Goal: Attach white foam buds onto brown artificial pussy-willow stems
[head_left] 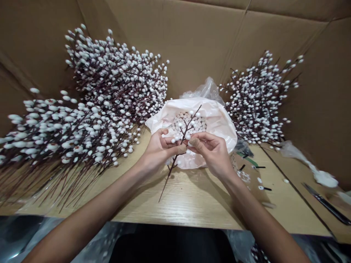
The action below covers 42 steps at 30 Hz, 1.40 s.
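Observation:
A thin brown artificial branch [170, 171] with a few white berries slants upward in front of me. My left hand [161, 148] pinches it near its middle between thumb and fingers. Close beside it, my right hand [211, 149] is closed, thumb and forefinger pinched on a small white berry [190, 143] at a side twig. Just behind both hands lies an open white plastic bag [219, 120] holding a heap of loose white berries [196, 124].
Finished-looking berry branches [117, 76] are piled at the left, with another bunch [259, 98] at the right. A dark-handled knife [327, 204] lies at the table's [186, 204] right. Small black and white pieces [264, 188] are scattered nearby. Cardboard walls [186, 40] stand behind.

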Each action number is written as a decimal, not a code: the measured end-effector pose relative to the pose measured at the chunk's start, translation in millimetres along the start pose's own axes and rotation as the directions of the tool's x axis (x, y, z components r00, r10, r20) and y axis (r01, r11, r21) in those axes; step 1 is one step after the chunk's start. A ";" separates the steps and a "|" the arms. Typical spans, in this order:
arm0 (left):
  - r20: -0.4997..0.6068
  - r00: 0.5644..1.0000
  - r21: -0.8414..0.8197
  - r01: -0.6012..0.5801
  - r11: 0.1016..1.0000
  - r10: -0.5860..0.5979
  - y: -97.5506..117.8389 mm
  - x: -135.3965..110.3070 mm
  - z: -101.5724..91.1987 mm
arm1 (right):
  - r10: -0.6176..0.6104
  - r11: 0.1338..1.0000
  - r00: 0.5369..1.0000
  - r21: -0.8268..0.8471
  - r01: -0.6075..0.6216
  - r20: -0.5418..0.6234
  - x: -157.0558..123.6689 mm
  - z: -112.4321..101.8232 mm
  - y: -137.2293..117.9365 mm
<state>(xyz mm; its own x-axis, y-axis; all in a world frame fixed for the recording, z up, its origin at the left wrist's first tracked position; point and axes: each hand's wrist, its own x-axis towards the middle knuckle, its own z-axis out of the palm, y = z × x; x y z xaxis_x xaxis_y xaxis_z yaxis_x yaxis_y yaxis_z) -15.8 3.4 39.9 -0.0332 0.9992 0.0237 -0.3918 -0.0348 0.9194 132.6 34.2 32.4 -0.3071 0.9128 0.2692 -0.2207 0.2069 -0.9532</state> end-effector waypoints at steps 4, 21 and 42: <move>-0.010 1.000 0.005 0.010 1.000 -0.010 0.1 0.3 0.2 | 0.001 1.000 1.000 -0.024 -0.001 -0.006 0.3 0.6 -0.4; -0.019 1.000 -0.021 0.023 1.000 -0.023 2.1 0.2 0.3 | 0.021 0.999 0.999 -0.034 -0.022 -0.028 2.2 1.6 2.8; 0.052 0.995 -0.103 0.084 0.991 -0.079 14.0 1.4 -0.4 | 0.171 0.957 0.984 0.227 -0.178 0.051 5.2 -2.9 -4.4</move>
<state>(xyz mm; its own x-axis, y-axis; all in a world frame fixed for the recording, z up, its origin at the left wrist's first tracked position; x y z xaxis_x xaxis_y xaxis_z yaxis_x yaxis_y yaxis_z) -21.7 4.3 52.7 0.0462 0.9985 -0.0286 -0.4859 0.0475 0.8727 134.7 39.0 37.6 -0.3869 0.9157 0.1087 -0.3669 -0.0448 -0.9292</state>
